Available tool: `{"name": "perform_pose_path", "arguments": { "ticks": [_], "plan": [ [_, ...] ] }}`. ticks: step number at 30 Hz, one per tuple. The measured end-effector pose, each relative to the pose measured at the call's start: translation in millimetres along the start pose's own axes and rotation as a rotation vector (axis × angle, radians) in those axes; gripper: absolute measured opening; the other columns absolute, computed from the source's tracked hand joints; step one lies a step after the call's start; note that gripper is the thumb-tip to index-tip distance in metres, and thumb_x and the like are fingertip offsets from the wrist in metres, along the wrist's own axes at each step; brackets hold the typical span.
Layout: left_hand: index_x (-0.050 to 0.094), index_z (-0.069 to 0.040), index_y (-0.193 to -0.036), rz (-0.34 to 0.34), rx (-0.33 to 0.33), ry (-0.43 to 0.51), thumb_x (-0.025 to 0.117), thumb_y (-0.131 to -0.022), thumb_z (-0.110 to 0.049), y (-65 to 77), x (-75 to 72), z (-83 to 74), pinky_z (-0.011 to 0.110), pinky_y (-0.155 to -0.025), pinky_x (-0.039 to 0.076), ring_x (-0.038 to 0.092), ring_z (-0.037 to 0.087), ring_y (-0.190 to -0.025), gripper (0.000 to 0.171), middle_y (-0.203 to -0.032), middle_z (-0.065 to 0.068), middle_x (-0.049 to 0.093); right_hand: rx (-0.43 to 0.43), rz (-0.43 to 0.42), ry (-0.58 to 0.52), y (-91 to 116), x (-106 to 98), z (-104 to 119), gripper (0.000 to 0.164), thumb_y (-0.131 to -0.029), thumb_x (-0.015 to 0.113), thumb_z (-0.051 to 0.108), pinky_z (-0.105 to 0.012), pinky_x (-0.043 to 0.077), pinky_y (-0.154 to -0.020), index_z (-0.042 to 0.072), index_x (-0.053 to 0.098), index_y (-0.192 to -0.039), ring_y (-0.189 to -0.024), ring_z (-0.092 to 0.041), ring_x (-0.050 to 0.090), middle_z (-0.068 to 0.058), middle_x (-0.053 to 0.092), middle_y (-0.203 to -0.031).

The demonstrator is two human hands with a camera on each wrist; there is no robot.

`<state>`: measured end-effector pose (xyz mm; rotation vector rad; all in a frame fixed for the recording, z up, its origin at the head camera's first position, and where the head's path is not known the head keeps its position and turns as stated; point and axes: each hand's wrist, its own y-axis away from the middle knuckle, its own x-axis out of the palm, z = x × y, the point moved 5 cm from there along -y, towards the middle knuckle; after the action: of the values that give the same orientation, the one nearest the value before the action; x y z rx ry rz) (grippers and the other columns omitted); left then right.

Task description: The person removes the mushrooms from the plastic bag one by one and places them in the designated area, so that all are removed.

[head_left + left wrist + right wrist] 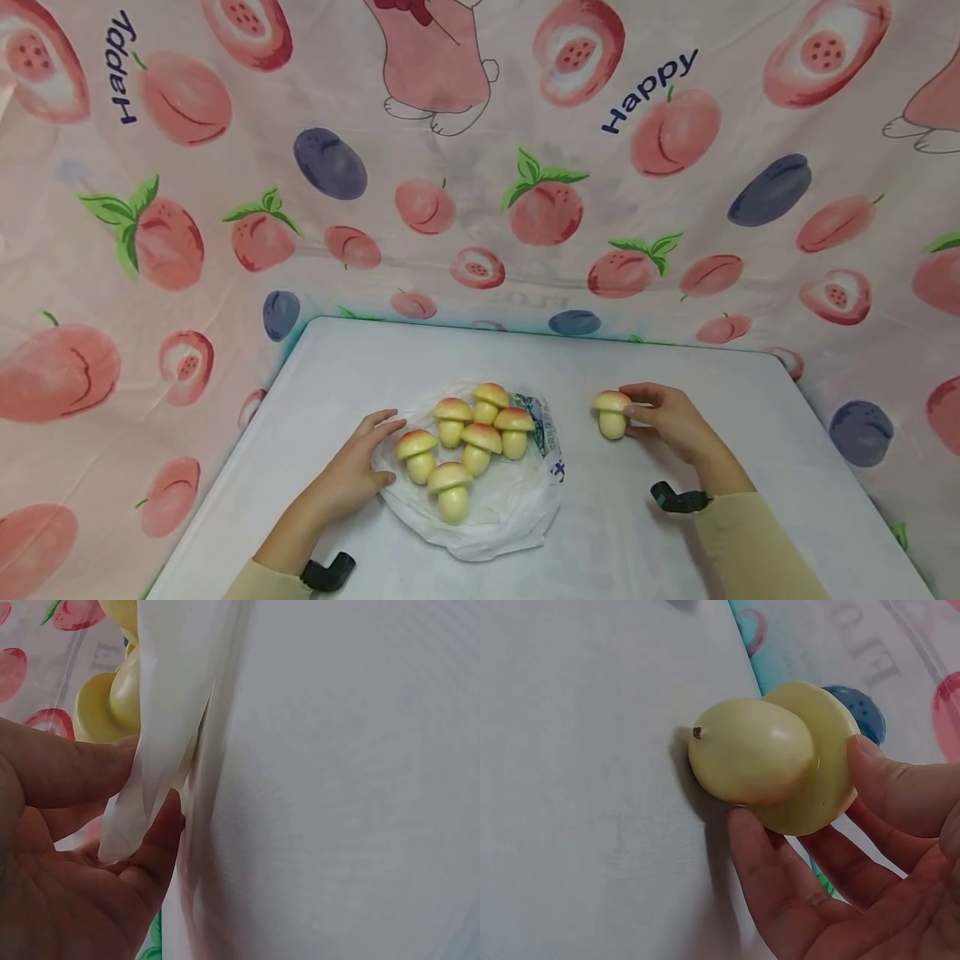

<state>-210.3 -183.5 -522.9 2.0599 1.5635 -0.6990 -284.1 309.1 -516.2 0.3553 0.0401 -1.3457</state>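
In the head view my right hand holds a toy mushroom with a yellow stem and orange-tinged cap, right of the bag. The right wrist view has the thumb on the cap of this mushroom and the fingers beneath. A white plastic bag lies spread out, with several like mushrooms grouped on it. My left hand is at its left edge. Up close, a fold of the bag comes between my left thumb and fingers.
The white table reaches back to a fruit-printed cloth that hangs behind and at both sides. Printed green and blue marks show on the bag's right side. A black wrist mount sticks out by the right sleeve.
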Motion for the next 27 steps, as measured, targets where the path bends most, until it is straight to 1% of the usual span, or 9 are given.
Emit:
{"name": "perform_pose_path", "arguments": {
  "ticks": [6,14,20,27],
  "plan": [
    [0.055,-0.008,-0.155,0.001,-0.002,-0.001,0.076,-0.084,0.013,-0.1,0.2,-0.5,0.067,-0.128,0.032,0.032,0.044,-0.162,0.077,-0.173,0.010,0.034,0.015,0.012,0.004,-0.4,0.2,-2.0,0.058,-0.105,0.067,0.009,-0.040,0.066,-0.093,-0.013,0.045,-0.154,-0.109,-0.004,0.066,-0.032,0.050,-0.154],
    [0.055,-0.008,-0.155,0.001,0.000,0.007,0.076,-0.083,0.013,0.0,0.5,-0.9,0.066,-0.128,0.031,0.032,0.044,-0.162,0.078,-0.173,0.011,0.035,0.024,0.025,-0.003,1.0,-0.2,-2.1,0.061,-0.106,0.067,0.010,-0.044,0.065,-0.095,-0.012,0.041,-0.157,-0.112,-0.006,0.064,-0.035,0.044,-0.159],
    [0.054,-0.010,-0.156,0.001,-0.015,0.010,0.076,-0.085,0.012,1.6,-0.5,0.1,0.068,-0.128,0.030,0.030,0.045,-0.163,0.078,-0.174,0.009,0.033,0.022,0.033,0.008,3.8,-2.3,-2.1,0.069,-0.106,0.068,0.011,-0.047,0.064,-0.098,-0.010,0.034,-0.162,-0.121,-0.010,0.063,-0.036,0.038,-0.164],
    [0.053,-0.011,-0.157,0.012,-0.020,0.016,0.076,-0.086,0.011,1.0,0.1,0.7,0.068,-0.127,0.031,0.029,0.045,-0.163,0.078,-0.175,0.008,0.031,0.047,0.012,0.021,9.3,-7.5,-4.8,0.070,-0.105,0.069,0.014,-0.046,0.064,-0.099,-0.006,0.036,-0.163,-0.129,-0.016,0.062,-0.033,0.040,-0.166]
  ]
}}
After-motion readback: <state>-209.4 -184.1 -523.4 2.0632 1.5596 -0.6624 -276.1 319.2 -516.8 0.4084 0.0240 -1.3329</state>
